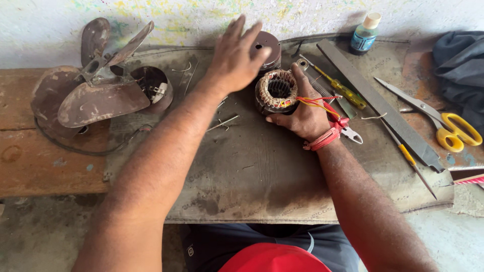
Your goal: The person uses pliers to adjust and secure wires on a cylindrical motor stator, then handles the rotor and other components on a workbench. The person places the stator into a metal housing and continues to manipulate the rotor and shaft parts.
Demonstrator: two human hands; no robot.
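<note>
While my right hand [302, 113] clamps the wound motor stator [276, 91] near the mat's [252, 171] far edge, my left hand [234, 55] hovers open, empty. It looks heavy and rigid; I'd grip the iron rim, sparing fragile copper coils.

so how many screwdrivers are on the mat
2. One yellow-handled screwdriver lies just right of the right hand; a thinner screwdriver lies further right, beside the long flat file. Others may be hidden under the hands.

Stator [276, 91]: copper windings; mat [252, 171]: worn matt rubber; bench [30, 161]: rough wood.
</note>
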